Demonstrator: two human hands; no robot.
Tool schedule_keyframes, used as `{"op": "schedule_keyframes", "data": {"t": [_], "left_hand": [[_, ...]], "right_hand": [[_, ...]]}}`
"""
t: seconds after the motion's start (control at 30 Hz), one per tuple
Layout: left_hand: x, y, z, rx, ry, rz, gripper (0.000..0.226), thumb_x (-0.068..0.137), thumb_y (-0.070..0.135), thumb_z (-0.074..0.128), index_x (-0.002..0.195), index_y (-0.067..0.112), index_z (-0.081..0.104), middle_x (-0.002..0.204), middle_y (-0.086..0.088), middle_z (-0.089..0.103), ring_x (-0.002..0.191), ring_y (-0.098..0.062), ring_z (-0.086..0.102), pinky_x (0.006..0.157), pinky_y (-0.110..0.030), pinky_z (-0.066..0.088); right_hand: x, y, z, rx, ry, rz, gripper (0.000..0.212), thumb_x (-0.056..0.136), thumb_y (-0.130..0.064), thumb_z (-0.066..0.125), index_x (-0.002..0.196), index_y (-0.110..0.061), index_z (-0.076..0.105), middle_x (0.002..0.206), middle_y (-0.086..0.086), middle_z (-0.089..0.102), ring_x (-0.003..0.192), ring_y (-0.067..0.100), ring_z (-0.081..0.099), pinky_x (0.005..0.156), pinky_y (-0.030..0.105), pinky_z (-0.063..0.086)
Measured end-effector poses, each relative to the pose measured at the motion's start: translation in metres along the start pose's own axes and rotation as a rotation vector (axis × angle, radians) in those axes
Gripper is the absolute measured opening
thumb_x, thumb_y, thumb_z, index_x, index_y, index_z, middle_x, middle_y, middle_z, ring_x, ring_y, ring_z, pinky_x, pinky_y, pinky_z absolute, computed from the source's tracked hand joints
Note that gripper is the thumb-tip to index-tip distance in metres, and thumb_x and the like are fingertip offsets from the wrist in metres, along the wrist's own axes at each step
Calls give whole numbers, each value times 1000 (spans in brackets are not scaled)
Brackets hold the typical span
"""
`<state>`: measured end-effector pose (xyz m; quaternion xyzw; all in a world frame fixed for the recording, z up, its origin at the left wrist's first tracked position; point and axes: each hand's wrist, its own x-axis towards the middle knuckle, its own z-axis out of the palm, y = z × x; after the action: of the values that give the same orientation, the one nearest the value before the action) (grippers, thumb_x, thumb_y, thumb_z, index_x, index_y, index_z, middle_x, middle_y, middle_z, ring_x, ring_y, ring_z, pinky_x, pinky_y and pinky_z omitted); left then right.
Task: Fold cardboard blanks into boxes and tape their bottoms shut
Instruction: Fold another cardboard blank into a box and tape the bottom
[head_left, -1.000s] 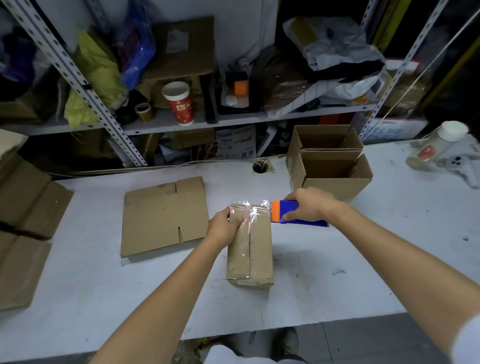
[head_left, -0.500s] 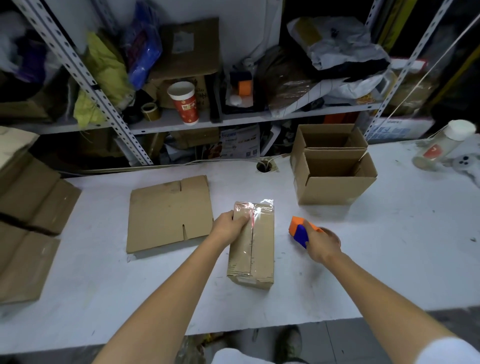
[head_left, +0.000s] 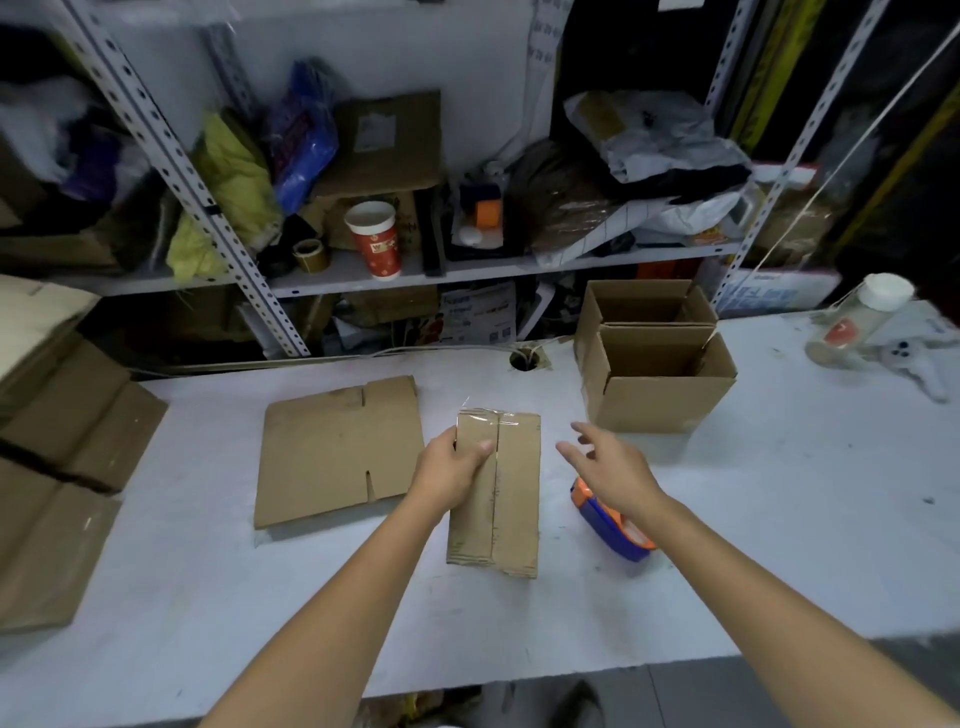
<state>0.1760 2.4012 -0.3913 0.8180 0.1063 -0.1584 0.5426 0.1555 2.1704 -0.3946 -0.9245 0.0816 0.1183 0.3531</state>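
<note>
A small cardboard box stands bottom-up in the middle of the white table, with clear tape along its centre seam. My left hand grips the box's left side, thumb on top. Just right of the box, my right hand hovers with fingers spread and holds nothing. The blue and orange tape dispenser lies on the table under my right wrist. A flat cardboard blank lies to the left of the box.
Two folded boxes stand open at the back right. A stack of flat blanks fills the left edge. A plastic jar and a white controller lie far right. Cluttered shelves rise behind the table.
My right hand pulled the tape dispenser off the box's far end, set it down on the table to the right and let go. My left hand kept hold of the box.
</note>
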Motion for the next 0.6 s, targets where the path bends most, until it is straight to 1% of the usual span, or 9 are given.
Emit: {"op": "schedule_keyframes", "data": {"t": [0.13, 0.2, 0.27, 0.3, 0.37, 0.4, 0.43, 0.5, 0.6], "left_hand": [[-11, 15, -1, -73, 0, 166, 16, 92, 29, 66, 105, 39, 64, 102, 16, 73, 96, -5, 69, 83, -30, 57], [-15, 16, -6, -79, -12, 208, 26, 92, 26, 67, 114, 39, 62, 107, 18, 72, 102, -3, 67, 82, -25, 55], [-16, 14, -14, -73, -60, 217, 37, 92, 27, 69, 124, 42, 57, 117, 21, 68, 111, -2, 63, 87, -22, 53], [-15, 13, -18, -67, -80, 208, 43, 90, 33, 71, 130, 40, 55, 123, 21, 66, 117, -2, 60, 92, -24, 52], [-15, 16, -23, -64, -72, 152, 74, 80, 63, 70, 144, 34, 46, 139, 19, 56, 127, -5, 52, 105, -33, 47], [-14, 18, -24, -85, -52, 104, 85, 73, 77, 65, 145, 35, 45, 140, 17, 55, 128, -8, 52, 106, -38, 47], [-13, 21, -25, -121, -27, 72, 87, 68, 84, 61, 140, 37, 51, 135, 14, 60, 124, -12, 56, 105, -41, 48], [-9, 24, -27, -170, 5, 41, 72, 72, 80, 59, 127, 35, 61, 114, 7, 71, 110, -19, 64, 99, -42, 52], [-9, 23, -30, -217, 44, 42, 43, 93, 53, 59, 125, 25, 65, 101, 4, 73, 99, -21, 67, 90, -40, 54]], "right_hand": [[9, -53, 5, 249, -82, -8, 88, 92, -66, 50, 159, -18, 19, 159, 2, 35, 141, 22, 41, 113, 37, 37], [13, -66, 7, 341, -75, -4, 90, 93, -63, 53, 160, -19, 12, 158, 2, 36, 142, 21, 39, 109, 32, 37], [13, -71, 7, 381, -72, -59, 85, 94, -58, 55, 160, -22, 15, 153, -2, 43, 140, 20, 42, 103, 27, 38], [13, -71, 8, 389, -76, -89, 83, 94, -57, 56, 159, -24, 16, 151, -4, 45, 138, 18, 44, 102, 26, 39], [9, -74, 6, 403, -88, -128, 80, 95, -52, 58, 159, -28, 16, 151, -7, 43, 136, 12, 43, 102, 24, 37], [5, -76, 6, 410, -90, -159, 80, 96, -48, 59, 159, -29, 15, 151, -11, 41, 134, 6, 41, 102, 21, 35], [1, -78, 7, 418, -89, -191, 79, 96, -45, 60, 159, -29, 15, 149, -16, 38, 131, 0, 37, 101, 18, 33], [-4, -80, 9, 412, -79, -240, 79, 97, -41, 61, 159, -29, 16, 150, -20, 32, 133, -3, 32, 104, 16, 32], [-5, -80, 12, 366, -86, -286, 77, 98, -45, 58, 160, -31, 13, 158, -21, 21, 143, 0, 23, 116, 25, 28]]}}
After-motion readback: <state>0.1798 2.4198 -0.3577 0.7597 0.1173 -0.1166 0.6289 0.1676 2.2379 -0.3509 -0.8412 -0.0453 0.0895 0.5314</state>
